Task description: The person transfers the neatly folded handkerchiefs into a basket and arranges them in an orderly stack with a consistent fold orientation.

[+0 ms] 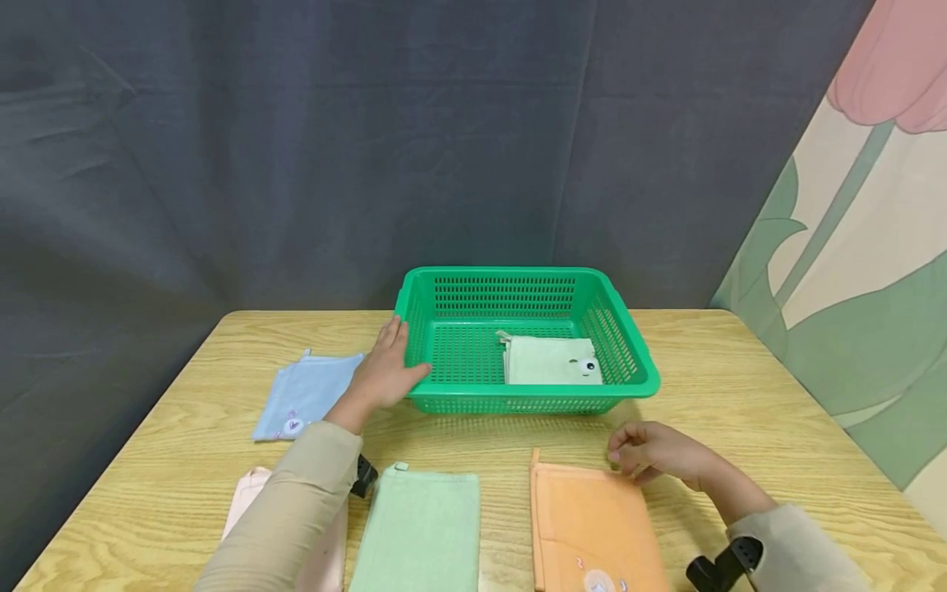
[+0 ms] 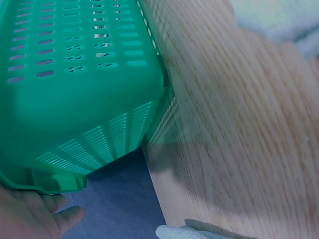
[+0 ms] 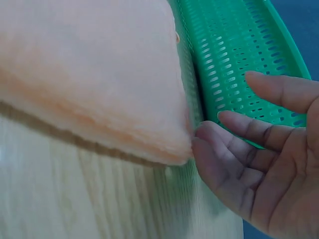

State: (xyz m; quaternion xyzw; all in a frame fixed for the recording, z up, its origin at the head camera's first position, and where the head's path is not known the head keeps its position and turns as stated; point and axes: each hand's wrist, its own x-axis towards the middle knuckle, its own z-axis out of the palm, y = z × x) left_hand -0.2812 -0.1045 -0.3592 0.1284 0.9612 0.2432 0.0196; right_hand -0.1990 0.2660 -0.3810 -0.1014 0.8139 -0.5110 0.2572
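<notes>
My left hand rests at the left rim of a green plastic basket, its thumb by the front corner. In the left wrist view, its extended fingers lie beside the basket's edge. Near the front right, my right hand is at the far right corner of a folded orange towel. The right wrist view shows its loosely bent fingertips at that corner, thumb apart. Inside the basket, on the right, lies a folded pale green towel with an eye design.
A folded blue towel lies left of the basket. Partly under my left sleeve is a pink towel; a green towel lies between it and the orange one. A dark curtain hangs behind the wooden table.
</notes>
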